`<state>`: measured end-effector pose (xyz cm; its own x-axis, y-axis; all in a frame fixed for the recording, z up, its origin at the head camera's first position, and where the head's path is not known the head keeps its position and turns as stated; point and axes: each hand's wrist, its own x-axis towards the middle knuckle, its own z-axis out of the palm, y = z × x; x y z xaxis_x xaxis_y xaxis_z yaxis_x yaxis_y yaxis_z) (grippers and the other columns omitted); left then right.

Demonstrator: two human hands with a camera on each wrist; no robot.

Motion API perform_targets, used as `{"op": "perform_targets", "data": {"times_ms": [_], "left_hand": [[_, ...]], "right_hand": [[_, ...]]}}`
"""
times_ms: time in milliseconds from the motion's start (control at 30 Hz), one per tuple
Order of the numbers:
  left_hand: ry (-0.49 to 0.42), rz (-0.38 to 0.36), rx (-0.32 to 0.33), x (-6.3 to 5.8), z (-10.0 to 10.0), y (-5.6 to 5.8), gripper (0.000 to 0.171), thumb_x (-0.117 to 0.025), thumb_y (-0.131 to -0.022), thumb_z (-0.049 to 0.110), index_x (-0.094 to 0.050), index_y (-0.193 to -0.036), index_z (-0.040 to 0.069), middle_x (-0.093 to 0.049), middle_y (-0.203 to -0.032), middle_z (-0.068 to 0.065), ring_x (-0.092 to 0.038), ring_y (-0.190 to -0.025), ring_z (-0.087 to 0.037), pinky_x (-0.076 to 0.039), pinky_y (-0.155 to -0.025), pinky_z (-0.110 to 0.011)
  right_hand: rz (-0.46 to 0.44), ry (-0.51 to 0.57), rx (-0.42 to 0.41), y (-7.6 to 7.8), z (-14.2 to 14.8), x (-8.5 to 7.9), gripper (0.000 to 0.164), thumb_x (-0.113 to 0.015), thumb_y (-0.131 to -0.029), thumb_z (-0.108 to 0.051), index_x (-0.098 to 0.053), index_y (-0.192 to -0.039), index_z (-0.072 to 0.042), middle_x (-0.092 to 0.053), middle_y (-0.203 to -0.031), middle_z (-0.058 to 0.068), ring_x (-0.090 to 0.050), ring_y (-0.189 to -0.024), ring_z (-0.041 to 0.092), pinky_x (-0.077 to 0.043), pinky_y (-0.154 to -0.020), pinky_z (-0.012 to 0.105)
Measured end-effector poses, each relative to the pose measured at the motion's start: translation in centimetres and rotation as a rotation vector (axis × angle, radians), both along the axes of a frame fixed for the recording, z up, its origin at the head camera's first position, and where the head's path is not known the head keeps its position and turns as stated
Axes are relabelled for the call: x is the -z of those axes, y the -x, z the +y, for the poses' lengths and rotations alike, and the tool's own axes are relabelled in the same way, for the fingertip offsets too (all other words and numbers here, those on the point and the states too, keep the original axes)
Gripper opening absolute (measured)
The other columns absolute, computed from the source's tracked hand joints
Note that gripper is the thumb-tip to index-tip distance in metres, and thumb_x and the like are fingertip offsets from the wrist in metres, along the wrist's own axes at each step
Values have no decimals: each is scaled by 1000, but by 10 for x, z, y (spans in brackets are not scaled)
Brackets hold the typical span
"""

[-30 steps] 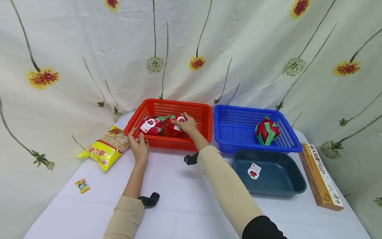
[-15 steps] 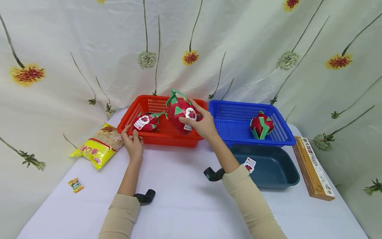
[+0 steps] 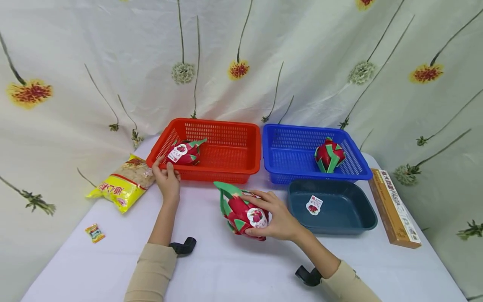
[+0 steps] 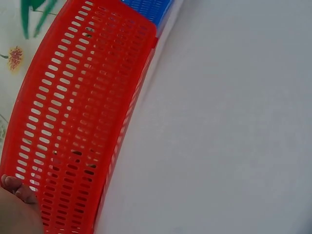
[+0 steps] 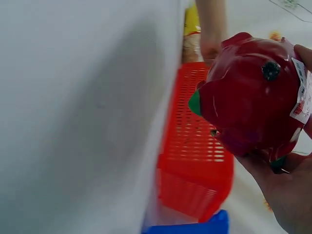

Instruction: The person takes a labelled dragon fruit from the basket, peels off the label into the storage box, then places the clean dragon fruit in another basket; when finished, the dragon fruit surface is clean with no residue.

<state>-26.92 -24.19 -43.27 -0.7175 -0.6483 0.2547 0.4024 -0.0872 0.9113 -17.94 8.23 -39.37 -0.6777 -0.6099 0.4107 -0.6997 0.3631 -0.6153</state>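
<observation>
A: Room & surface?
B: Pale backdrop cloth (image 3: 147,96) behind, printed w/ red-yellow flowers & white puffs on long stems. In front, table (image 3: 226,272), smooth & white.

A: Big pcs, qty?
B: 2 slotted baskets side by side at the back: red basket (image 3: 215,175) on the L, blue basket (image 3: 292,157) on the R. Then 1 dark tray (image 3: 347,209), just in front of blue.

A: Next size down?
B: 1 pasta box (image 3: 394,209), long, orange-brown, R of tray. 1 yellow bag (image 3: 124,182) nr red's L end, part see-through.

A: Hands?
B: 2. L hand (image 3: 168,181) has fingers curled at red's front-L rim, holding it. R hand (image 3: 277,216) is clamped round the held dragon fruit (image 3: 239,209), thumb & fingers on opp. sides, label showing btwn them.

A: Where's that fruit?
B: Off the table, in front of the baskets, approx. midway btwn L hand & tray. Green leaf tips point up-L.

A: Fruit total?
B: 3: that 1, 1 labelled fruit (image 3: 188,156) in red, 1 leafy fruit (image 3: 327,157) in blue.

A: Small stuff?
B: 2 black wrist cams (image 3: 184,246), 1 per arm. 1 snack packet (image 3: 94,233), front-L. 1 loose white label (image 3: 314,205) in the tray.
</observation>
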Motion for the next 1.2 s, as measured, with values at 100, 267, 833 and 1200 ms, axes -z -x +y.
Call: {"op": "perform_targets", "data": {"times_ms": [100,267,833,1200], "left_hand": [[7,6,-6,-1,-1,0,40,-47,-97,19,-35,-133,8,-43,-68,-3,-44,-50,-8,-40,-44,-15],[-21,7,-5,-1,-1,0,38,-47,-97,19,-37,-133,10,-45,-67,-3,-45,-51,-9,-40,-44,-16],[24,22,-2,-2,2,-1,38,-46,-97,20,-36,-132,8,-44,-66,-3,-45,-47,-8,-41,-44,-16],[37,11,-11,0,0,-1,37,-47,-97,20,-38,-131,9,-46,-67,-3,-45,-47,-8,-43,-45,-16]], "right_hand": [[-26,-46,9,0,0,16,75,-78,-68,-45,-46,-135,-35,-40,-138,-6,-35,-119,12,-47,-83,37],[-45,-99,-1,2,-3,29,74,-75,-70,-49,-46,-136,-34,-40,-138,-3,-35,-118,13,-46,-85,37],[-80,-61,102,18,-2,39,105,-79,-69,-38,-13,-149,-18,-20,-149,9,-29,-132,27,-36,-99,47],[-283,70,73,21,6,62,92,-75,-76,-29,-16,-148,-30,-34,-145,3,-44,-123,23,-40,-98,38]]}}
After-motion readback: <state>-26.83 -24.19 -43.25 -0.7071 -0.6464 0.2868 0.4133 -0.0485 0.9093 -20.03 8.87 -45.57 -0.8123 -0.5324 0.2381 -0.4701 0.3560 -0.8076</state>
